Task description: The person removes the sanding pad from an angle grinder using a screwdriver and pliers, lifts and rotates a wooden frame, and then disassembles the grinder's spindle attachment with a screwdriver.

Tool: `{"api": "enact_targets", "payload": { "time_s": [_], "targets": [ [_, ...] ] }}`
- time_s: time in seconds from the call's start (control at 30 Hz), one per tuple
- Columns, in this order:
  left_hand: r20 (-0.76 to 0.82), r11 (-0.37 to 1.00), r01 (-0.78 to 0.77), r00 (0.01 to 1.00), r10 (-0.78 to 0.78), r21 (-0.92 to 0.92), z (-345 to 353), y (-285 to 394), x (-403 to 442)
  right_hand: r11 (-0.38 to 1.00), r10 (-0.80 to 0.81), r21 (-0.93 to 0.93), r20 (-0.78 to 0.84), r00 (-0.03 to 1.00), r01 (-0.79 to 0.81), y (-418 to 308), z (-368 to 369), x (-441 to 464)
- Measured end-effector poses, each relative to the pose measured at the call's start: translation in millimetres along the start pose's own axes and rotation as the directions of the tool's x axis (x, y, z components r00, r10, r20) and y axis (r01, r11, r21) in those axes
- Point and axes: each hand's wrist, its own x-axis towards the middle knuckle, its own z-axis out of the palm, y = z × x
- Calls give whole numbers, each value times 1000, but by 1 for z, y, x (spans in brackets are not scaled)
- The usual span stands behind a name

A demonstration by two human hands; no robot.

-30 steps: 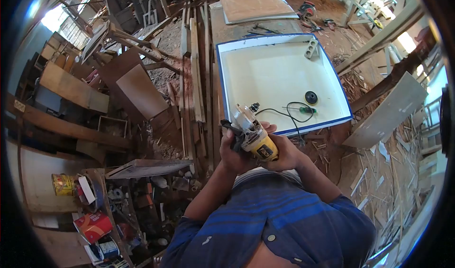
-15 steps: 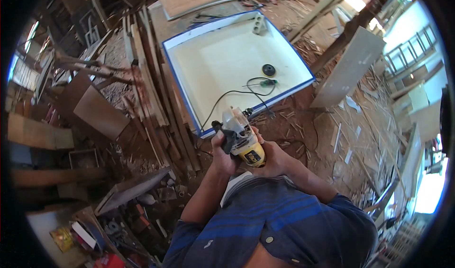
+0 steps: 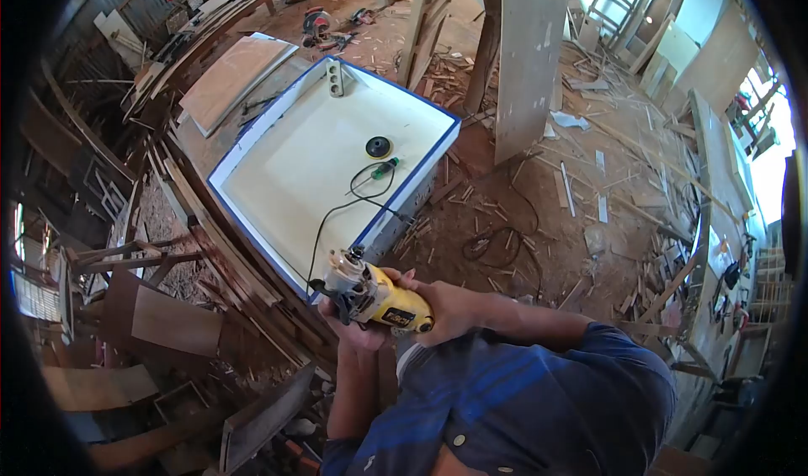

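Observation:
A yellow trim router (image 3: 391, 303) with a clear base and a black knob is held in both hands in front of my chest. My left hand (image 3: 364, 331) is closed round its base end, partly hidden beneath it. Round the rear of the yellow body, my right hand (image 3: 446, 309) keeps its grip. A black cord (image 3: 324, 222) runs over the white, blue-rimmed tray-like panel (image 3: 269, 156) just beyond. In that panel lie a round black disc (image 3: 379, 147) and a green-handled screwdriver (image 3: 385, 169).
A grey block with holes (image 3: 335, 79) stands at the panel's far corner. Long boards (image 3: 194, 202) lie along its left side. An upright wooden sheet (image 3: 526, 72) is at the right. Wood scraps and a coiled cable (image 3: 505, 244) are on the dirt floor.
My view has swung to the right, so the panel appears farther left. The router has turned from pointing mostly away to lying more sideways, with both hands still on it.

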Motion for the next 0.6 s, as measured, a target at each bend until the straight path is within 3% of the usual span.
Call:
{"api": "enact_targets", "payload": {
  "time_s": [0.1,0.13,0.23,0.3,0.37,0.43,0.53,0.6],
  "targets": [
    [215,997,42,975,-55,67,24,-29,13,1000,-21,-3,-43,999,21,16,-14,-33],
    [235,999,46,971,-43,-8,28,-45,18,999,-40,-5,-98,994,39,25,-17,-45],
    [317,993,80,943,-105,91,39,-91,37,985,-163,14,-247,955,171,65,-28,-87],
    [282,985,167,943,-174,48,66,-132,42,963,-248,26,-296,922,267,83,-49,-129],
    [234,988,156,960,-154,12,92,-178,48,980,-147,77,-327,933,181,106,-68,-179],
    [191,972,200,956,-221,124,127,-217,52,988,-60,112,-355,933,106,122,-85,-232],
    [334,920,346,859,-389,182,164,-290,65,993,31,113,-384,923,14,141,-108,-307],
    [410,877,405,776,-480,259,192,-334,69,986,27,160,-468,883,54,163,-116,-353]
  ]
}}
